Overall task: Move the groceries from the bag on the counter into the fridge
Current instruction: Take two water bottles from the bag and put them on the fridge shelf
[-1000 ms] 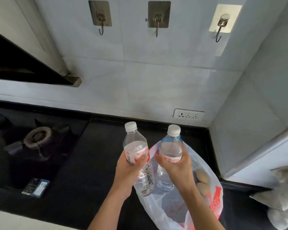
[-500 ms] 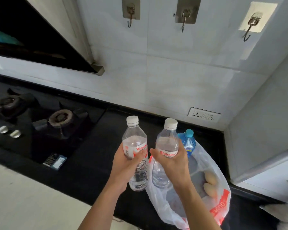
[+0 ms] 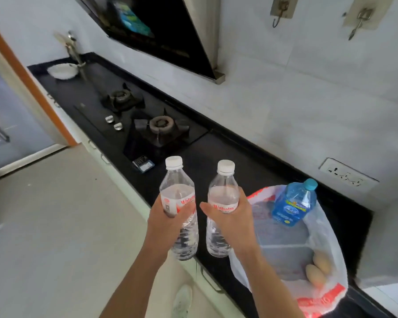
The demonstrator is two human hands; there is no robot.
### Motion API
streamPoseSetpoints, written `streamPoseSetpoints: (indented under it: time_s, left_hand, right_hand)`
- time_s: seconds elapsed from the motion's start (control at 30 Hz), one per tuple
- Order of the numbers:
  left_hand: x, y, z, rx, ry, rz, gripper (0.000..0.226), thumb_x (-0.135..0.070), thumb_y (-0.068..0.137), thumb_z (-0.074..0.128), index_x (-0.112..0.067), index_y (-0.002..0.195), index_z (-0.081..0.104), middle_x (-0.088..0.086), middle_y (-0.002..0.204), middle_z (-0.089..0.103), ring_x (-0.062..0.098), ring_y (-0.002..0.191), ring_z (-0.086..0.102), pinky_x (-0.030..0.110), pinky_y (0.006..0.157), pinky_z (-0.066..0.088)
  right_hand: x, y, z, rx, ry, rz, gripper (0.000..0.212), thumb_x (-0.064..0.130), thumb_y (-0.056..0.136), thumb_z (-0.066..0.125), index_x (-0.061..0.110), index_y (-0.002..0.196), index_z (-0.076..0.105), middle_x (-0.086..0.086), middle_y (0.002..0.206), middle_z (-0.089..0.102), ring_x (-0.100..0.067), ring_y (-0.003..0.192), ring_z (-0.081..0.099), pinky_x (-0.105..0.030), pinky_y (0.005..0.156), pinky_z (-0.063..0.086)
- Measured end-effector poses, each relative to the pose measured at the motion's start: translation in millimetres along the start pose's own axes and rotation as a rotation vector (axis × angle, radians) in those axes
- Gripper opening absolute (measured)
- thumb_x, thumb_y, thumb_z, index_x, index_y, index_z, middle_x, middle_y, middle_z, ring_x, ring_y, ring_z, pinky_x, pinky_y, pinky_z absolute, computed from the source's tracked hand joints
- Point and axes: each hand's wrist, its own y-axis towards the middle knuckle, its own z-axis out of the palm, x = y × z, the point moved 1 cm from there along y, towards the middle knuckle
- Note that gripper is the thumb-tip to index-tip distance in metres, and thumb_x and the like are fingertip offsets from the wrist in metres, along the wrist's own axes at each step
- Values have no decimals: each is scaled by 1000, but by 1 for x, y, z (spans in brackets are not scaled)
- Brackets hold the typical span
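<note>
My left hand (image 3: 168,220) grips a clear water bottle (image 3: 178,191) with a white cap and red label, held upright over the counter's front edge. My right hand (image 3: 231,218) grips a second, matching water bottle (image 3: 222,193) beside it. Both bottles are out of the white plastic bag (image 3: 331,267), which lies open on the black counter (image 3: 216,161) to the right. Inside the bag stand a blue bottle (image 3: 294,203) with a teal cap, a clear container, and two pale eggs (image 3: 317,269).
A gas hob (image 3: 159,127) with two burners sits left of the bottles, under a black range hood (image 3: 170,35). A white bowl (image 3: 62,71) stands at the counter's far left end. Wall hooks (image 3: 280,10) and a socket (image 3: 347,174) are on the tiled wall. Beige floor (image 3: 55,226) lies left.
The view has swung left, away from the bag. Both hands carried the bottles out of the bag toward the counter's front edge, and the blue bottle is now uncovered.
</note>
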Motion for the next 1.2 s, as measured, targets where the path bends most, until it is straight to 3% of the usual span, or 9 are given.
streamPoseSetpoints:
  time_s: [0.07, 0.13, 0.23, 0.37, 0.5, 0.67, 0.87, 1.07, 1.2]
  left_hand:
    - [11, -15, -17, -70, 10, -18, 45, -35, 78, 79, -28, 118, 60, -6, 102, 72, 13, 93, 70, 32, 79, 59]
    - [17, -29, -32, -128, 4, -25, 40, -33, 80, 78, -25, 116, 62, -3, 98, 73, 15, 90, 71, 32, 76, 59]
    - [25, -51, -58, -219, -23, -38, 34, -31, 80, 78, -24, 111, 64, -3, 93, 75, 14, 85, 72, 26, 70, 56]
    - [32, -74, -93, -334, -50, -53, 32, -27, 78, 80, -25, 106, 65, -5, 89, 75, 12, 82, 72, 23, 68, 54]
    - [37, -92, -131, -461, -61, -46, 29, -25, 79, 80, -23, 105, 65, -7, 85, 75, 6, 76, 71, 13, 60, 50]
    - [49, -106, -183, -622, -82, -68, 30, -27, 80, 79, -22, 105, 65, -3, 88, 75, 9, 80, 72, 15, 64, 52]
    - [65, -103, -253, -745, -97, -73, 30, -29, 78, 82, -18, 102, 66, 0, 85, 74, 7, 75, 70, 13, 62, 52]
    - [71, -78, -336, -813, -140, -69, 24, -21, 80, 79, -16, 100, 65, -4, 80, 72, 1, 68, 67, 12, 59, 50]
    - [77, -57, -397, -832, -158, -83, 26, -27, 80, 80, -22, 101, 65, -6, 84, 74, 6, 76, 71, 16, 64, 52]
  right_hand:
    - [-5, -11, 12, 72, -9, -6, 71, 36, 68, 89, 27, 127, 50, 7, 112, 64, -11, 102, 64, -26, 85, 56]
    - [-7, -20, 24, 142, -8, -2, 69, 37, 69, 89, 29, 124, 49, 8, 113, 63, -13, 103, 63, -33, 93, 56]
    - [0, -34, 47, 269, -24, -16, 66, 37, 72, 86, 35, 119, 40, 15, 107, 55, -8, 95, 58, -19, 89, 49]
    - [11, -51, 79, 411, 39, -41, 60, 31, 71, 88, 40, 111, 45, 22, 96, 56, -3, 86, 61, -8, 66, 44]
    - [20, -66, 116, 541, 92, -41, 52, 25, 66, 90, 41, 99, 53, 14, 92, 64, -5, 84, 67, -16, 66, 51]
    - [29, -86, 168, 672, 86, -83, 52, 25, 62, 91, 33, 102, 60, 8, 89, 69, -9, 80, 70, -30, 73, 58]
    - [43, -104, 246, 798, 38, -114, 44, 28, 64, 90, 35, 97, 61, 9, 86, 71, -10, 81, 71, -40, 79, 60]
    - [72, -117, 338, 884, -2, -132, 47, 29, 64, 91, 32, 101, 62, 10, 88, 72, -9, 81, 70, -35, 77, 59]
    - [92, -125, 407, 918, -21, -156, 49, 33, 61, 91, 30, 101, 63, 7, 89, 72, -10, 82, 71, -35, 76, 58]
